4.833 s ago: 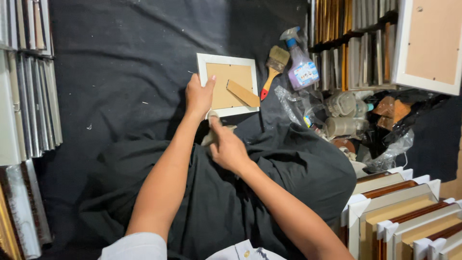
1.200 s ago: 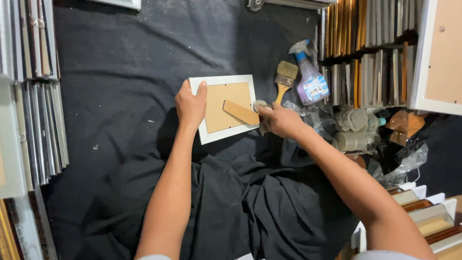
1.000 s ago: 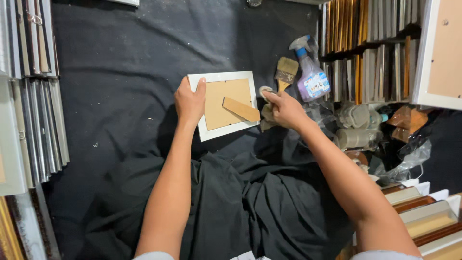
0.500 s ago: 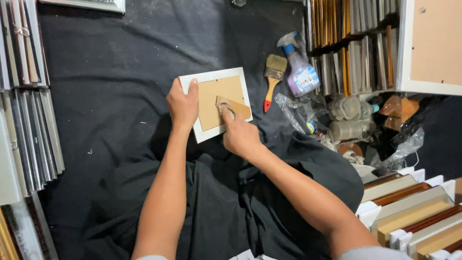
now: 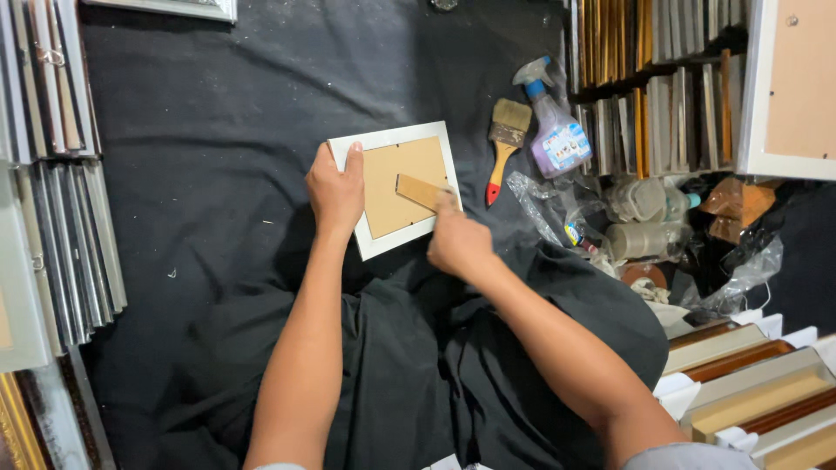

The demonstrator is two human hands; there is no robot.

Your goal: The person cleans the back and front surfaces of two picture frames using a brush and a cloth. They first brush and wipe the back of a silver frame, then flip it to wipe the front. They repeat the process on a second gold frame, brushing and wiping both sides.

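A small white picture frame [image 5: 383,137] lies face down on the black cloth [image 5: 218,113], its brown backing and folding stand strut [image 5: 420,191] facing up. My left hand [image 5: 335,193] grips the frame's left edge, thumb over the border. My right hand [image 5: 458,241] presses on the frame's lower right corner beside the strut, fingers curled. The small pale rag it held a moment ago is hidden under the hand.
A paint brush [image 5: 502,144] with a red-tipped handle and a spray bottle [image 5: 555,130] lie right of the frame. Plastic bags and jars [image 5: 640,218] sit beyond. Frame mouldings are stacked at the left [image 5: 61,174], on shelves [image 5: 662,78] and at lower right [image 5: 749,392].
My right hand moved from the brush side back onto the frame, wiped across the strut, then slid to the lower right corner. My left hand kept its hold on the frame.
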